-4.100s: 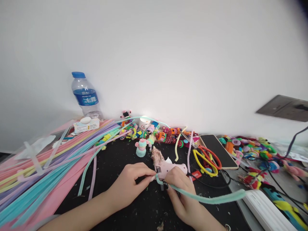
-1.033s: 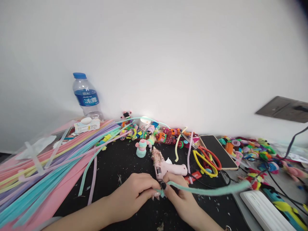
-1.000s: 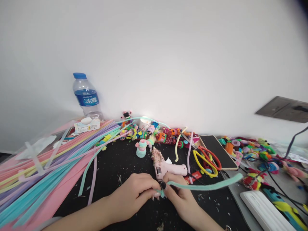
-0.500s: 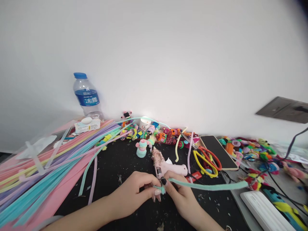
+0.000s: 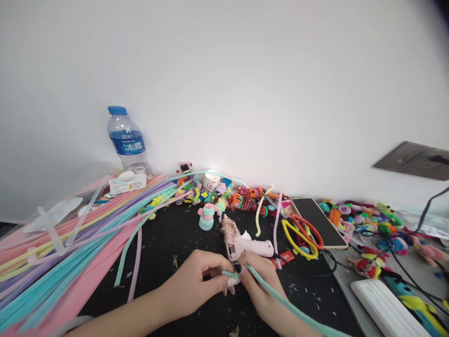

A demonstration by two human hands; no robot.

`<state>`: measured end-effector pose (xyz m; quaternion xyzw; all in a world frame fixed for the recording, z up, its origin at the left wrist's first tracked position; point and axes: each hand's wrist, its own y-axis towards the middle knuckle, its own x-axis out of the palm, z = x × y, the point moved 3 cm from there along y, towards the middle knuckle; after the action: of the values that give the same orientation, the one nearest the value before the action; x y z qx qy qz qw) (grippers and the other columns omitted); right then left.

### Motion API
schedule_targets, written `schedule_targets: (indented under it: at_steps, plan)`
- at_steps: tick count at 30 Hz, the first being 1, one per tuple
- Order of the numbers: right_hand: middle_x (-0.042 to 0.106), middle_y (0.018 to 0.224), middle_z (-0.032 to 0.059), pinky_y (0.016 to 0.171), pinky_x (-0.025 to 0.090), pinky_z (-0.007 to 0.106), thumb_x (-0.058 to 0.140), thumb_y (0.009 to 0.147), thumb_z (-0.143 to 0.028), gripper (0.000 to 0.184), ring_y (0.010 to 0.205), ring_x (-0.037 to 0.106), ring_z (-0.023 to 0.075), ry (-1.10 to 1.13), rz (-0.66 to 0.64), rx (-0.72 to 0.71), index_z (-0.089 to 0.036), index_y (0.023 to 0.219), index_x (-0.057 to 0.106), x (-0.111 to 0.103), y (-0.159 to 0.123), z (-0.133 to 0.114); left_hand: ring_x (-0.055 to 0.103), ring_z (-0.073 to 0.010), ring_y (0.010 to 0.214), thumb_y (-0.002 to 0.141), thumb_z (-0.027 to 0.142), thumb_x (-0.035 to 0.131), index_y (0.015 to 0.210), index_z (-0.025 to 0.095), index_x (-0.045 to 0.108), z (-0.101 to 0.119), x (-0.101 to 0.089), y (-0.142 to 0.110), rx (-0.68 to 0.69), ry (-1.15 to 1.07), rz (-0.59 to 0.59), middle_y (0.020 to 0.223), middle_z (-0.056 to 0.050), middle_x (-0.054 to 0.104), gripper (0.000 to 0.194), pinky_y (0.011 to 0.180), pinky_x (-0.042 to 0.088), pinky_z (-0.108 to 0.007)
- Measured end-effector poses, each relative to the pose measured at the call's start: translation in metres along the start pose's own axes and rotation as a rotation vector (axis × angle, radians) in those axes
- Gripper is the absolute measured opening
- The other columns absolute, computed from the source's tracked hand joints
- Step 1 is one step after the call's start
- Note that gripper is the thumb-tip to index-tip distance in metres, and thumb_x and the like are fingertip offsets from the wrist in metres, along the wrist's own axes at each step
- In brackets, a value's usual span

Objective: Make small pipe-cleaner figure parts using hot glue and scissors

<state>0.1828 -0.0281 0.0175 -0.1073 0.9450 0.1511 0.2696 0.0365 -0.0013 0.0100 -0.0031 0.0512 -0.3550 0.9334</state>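
A mint-green pipe cleaner is pinched at its coiled end between my two hands, low in the middle of the view. My left hand grips the small coil with thumb and fingertips. Against it, my right hand presses the same pipe cleaner, whose long free end runs over the back of that hand to the lower right. Just beyond my fingers lies a pink glue gun, its tip smeared brown. Left of the tip stands a small mint and pink pipe-cleaner figure.
Bundled pastel pipe cleaners cover the left side, near a water bottle. Coloured figures line the wall. At right are yellow-handled and red-handled scissors, a phone, a white power strip and cables.
The pipe cleaner's free end has swung from pointing right to hanging down toward the lower right across my right hand. Both hands have stayed nearly in place.
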Motion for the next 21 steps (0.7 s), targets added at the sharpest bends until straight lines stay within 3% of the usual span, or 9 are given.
schedule_targets:
  at_steps: [11,21]
  plan:
    - [0.048,0.060,-0.0018,0.054,0.034,0.022,0.040,0.089,-0.021,0.026,0.056,0.045,0.0119,-0.071,0.046,-0.020,-0.018,0.065,0.049,0.000,-0.002,-0.001,0.057,-0.0117,0.063,0.079,0.023,0.061,0.074,0.015,0.071,0.009,-0.006,-0.001,0.104,0.230,0.081,0.069,0.000,0.068,0.014,0.061,0.042,-0.019]
    - [0.047,0.061,-0.0023,0.056,0.034,0.023,0.042,0.090,-0.020,0.023,0.057,0.045,0.0113,-0.049,0.050,-0.023,-0.017,0.067,0.050,0.003,-0.003,0.006,0.058,-0.0117,0.063,0.079,0.021,0.061,0.075,0.015,0.071,0.012,-0.008,-0.001,0.124,0.281,0.078,0.070,-0.001,0.068,0.013,0.063,0.042,-0.019]
